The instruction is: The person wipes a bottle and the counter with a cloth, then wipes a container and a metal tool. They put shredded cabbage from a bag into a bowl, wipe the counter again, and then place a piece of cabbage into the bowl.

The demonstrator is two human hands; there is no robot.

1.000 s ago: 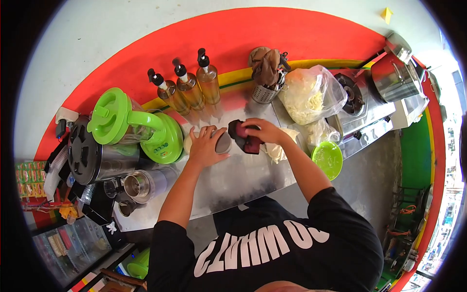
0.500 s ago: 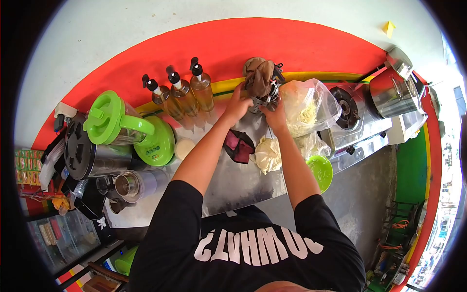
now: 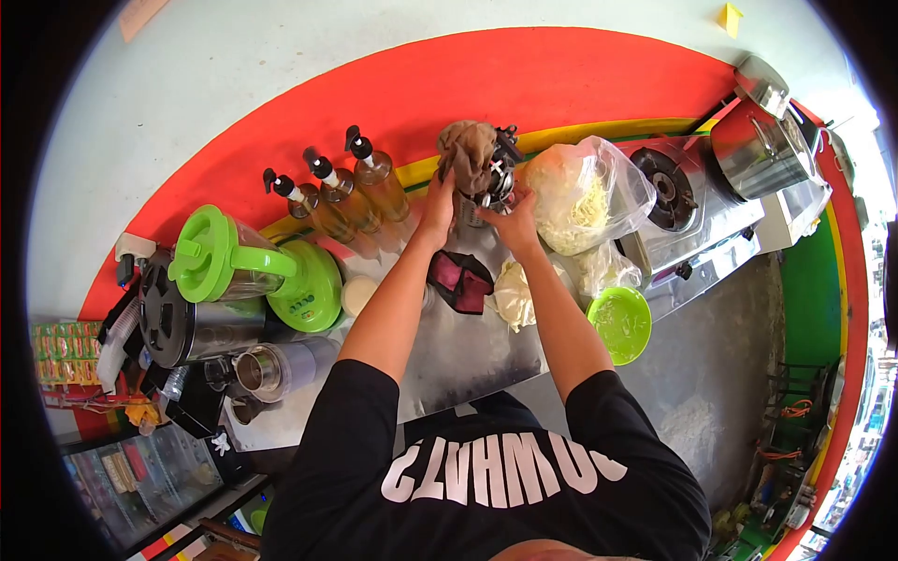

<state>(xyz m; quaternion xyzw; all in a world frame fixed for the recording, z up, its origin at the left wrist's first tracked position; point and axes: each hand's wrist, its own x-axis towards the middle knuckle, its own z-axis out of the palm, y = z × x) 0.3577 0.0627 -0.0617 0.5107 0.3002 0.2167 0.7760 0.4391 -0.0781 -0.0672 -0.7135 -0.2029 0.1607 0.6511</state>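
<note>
My left hand (image 3: pixel 437 213) is closed against the left side of a perforated metal utensil holder (image 3: pixel 468 211), its fingers partly hidden. From the right, my right hand (image 3: pixel 514 222) grips the same holder, thumb across its front. A crumpled brown cloth (image 3: pixel 468 150) covers the holder's top left, close to my left fingers. Metal and black utensils (image 3: pixel 503 170) stick out beside the cloth. Just below lies an open black pouch with maroon lining (image 3: pixel 461 282). Right of my right hand sits a clear plastic bag of pale shreds (image 3: pixel 589 201).
Three pump bottles (image 3: pixel 379 178) stand by the wall, left of a green blender (image 3: pixel 304 280). A pale bundle (image 3: pixel 514 294) and a green bowl (image 3: pixel 619 324) lie near my right forearm. Farther right are a gas burner (image 3: pixel 669 187) and a steel pot (image 3: pixel 762 154).
The utensil holder and the brown cloth have shifted a little left with both my hands. My right thumb now shows across the holder's front. The view has tilted slightly.
</note>
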